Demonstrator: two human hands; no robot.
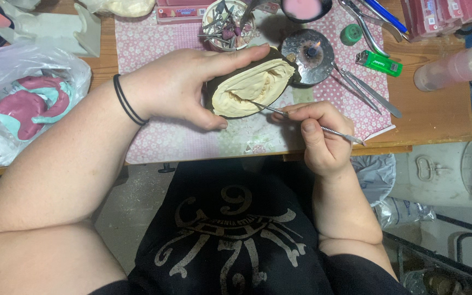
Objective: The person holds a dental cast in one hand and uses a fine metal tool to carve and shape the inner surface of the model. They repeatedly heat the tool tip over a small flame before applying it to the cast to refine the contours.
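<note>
Left hand grips cream wax model; right hand pinches metal carver

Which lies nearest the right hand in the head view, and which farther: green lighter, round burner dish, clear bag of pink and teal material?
1. Round burner dish, just above the right hand.
2. Green lighter, up and to its outer side.
3. Clear bag, far across, beyond the left hand.

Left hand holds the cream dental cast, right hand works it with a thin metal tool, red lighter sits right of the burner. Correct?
One slip: the lighter is green, not red, per the head view. The rest stands: left hand holds the cream dental cast, right hand works it with the thin metal tool, lighter right of the burner.
</note>
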